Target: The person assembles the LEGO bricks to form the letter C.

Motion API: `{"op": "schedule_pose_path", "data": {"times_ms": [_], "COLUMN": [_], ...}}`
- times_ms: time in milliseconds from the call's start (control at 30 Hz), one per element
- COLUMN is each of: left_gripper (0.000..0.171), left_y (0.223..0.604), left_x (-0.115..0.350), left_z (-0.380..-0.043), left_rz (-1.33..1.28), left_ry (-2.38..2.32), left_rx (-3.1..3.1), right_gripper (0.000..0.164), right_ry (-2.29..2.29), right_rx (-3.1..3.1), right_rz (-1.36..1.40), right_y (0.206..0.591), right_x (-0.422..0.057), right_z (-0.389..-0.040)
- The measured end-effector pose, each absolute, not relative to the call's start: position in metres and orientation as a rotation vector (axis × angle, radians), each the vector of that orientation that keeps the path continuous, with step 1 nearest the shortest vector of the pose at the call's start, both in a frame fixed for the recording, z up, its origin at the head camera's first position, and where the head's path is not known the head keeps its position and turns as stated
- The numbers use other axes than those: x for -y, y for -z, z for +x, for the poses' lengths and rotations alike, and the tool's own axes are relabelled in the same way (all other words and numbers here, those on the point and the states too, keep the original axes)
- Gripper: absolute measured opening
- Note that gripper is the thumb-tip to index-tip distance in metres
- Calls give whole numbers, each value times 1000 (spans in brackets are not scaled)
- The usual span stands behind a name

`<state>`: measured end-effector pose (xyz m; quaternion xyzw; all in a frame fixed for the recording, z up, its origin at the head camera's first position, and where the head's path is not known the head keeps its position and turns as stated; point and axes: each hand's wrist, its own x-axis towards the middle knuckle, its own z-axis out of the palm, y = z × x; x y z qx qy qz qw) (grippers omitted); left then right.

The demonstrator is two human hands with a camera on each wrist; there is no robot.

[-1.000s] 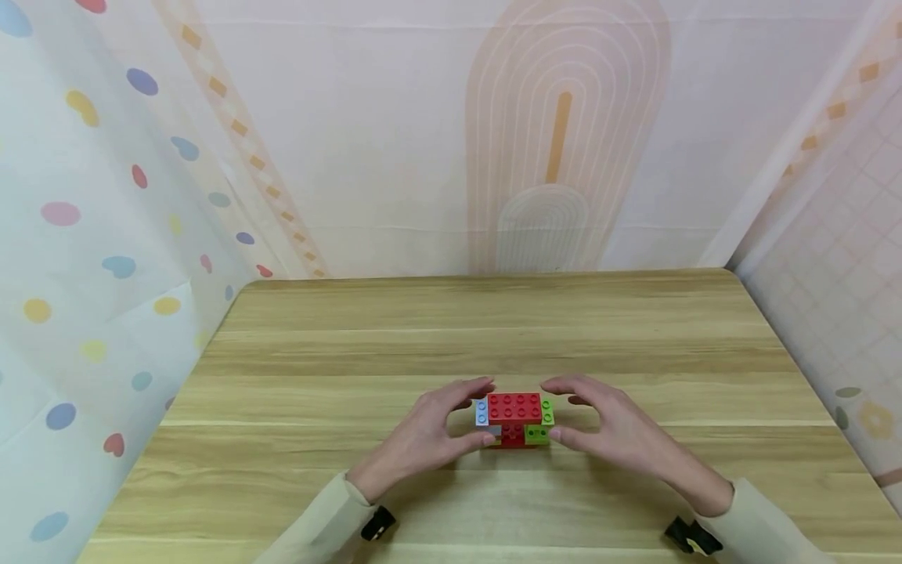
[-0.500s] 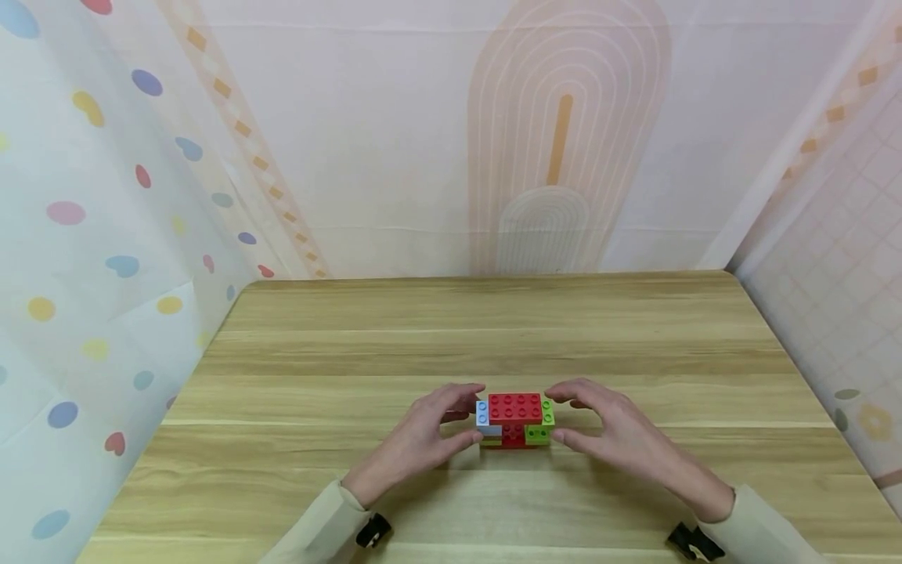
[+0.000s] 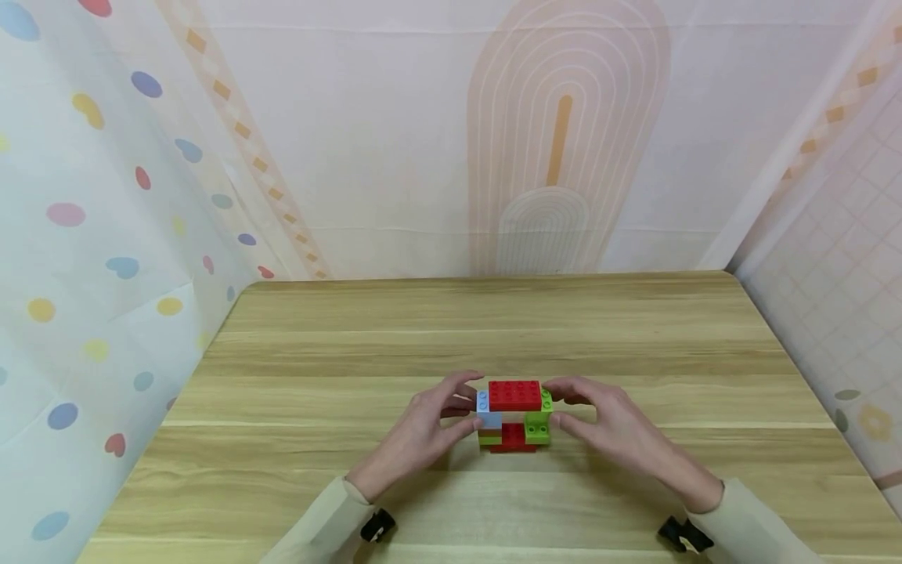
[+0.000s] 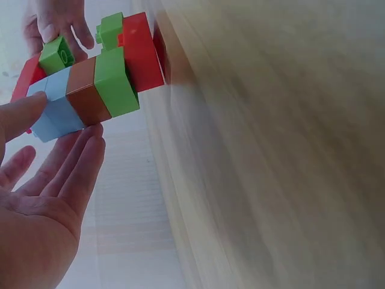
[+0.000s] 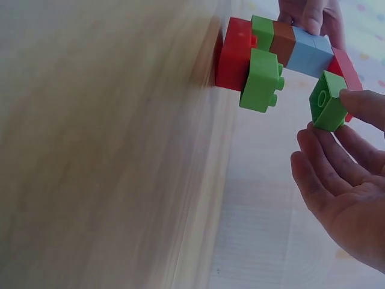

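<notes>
A small toy-brick structure stands in front of me, with a red brick [image 3: 514,394] on top and a red brick [image 3: 513,439] at its base. Light blue bricks [image 4: 57,105], a brown brick [image 4: 86,93] and a green brick [image 4: 117,84] form its left column. My left hand [image 3: 423,431] pinches the light blue bricks between thumb and fingers. On the other side, my right hand [image 3: 613,427] pinches an upper green brick [image 5: 329,99], hollow underside showing. A gap separates it from a lower green brick [image 5: 260,84] on the red base.
The wood-grain table [image 3: 338,345] spreads around the structure. A pale patterned cloth [image 3: 395,157] hangs behind it, and a dotted cloth [image 3: 92,313] hangs on the left. Each sleeve has a black strap piece [image 3: 377,525] at the wrist.
The red top brick and upper green brick have risen, opening a gap above the lower green brick. My left thumb has moved onto the light blue bricks.
</notes>
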<state>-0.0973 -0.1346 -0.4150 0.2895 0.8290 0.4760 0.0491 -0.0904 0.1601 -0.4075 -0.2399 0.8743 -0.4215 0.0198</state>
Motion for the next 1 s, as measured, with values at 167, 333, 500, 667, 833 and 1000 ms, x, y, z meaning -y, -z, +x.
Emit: {"op": "schedule_pose_path", "data": {"times_ms": [167, 333, 500, 667, 833, 1000], "left_gripper": [54, 55, 53, 49, 48, 48], "left_y": [413, 412, 413, 414, 414, 413], "left_x": [132, 131, 131, 131, 131, 129], "left_z": [-102, -107, -113, -119, -124, -128], "left_rz": [862, 853, 850, 884, 810, 698], "left_ry": [-1426, -1387, -1354, -1344, -1299, -1249], "left_rx": [-2547, -2568, -2598, -2608, -2613, -2611], "right_gripper": [37, 35, 35, 35, 35, 35], "right_ry": [1344, 1377, 1375, 1368, 1352, 1348], "right_rx": [-2676, -2650, -2653, -2646, -2630, -2609], "right_rz": [-724, -699, -674, -650, -619, -615], "right_y": [408, 409, 410, 408, 408, 409], "right_x": [-160, -160, -158, -157, -155, -154], "right_z": [-98, -105, -111, -116, -122, -129]}}
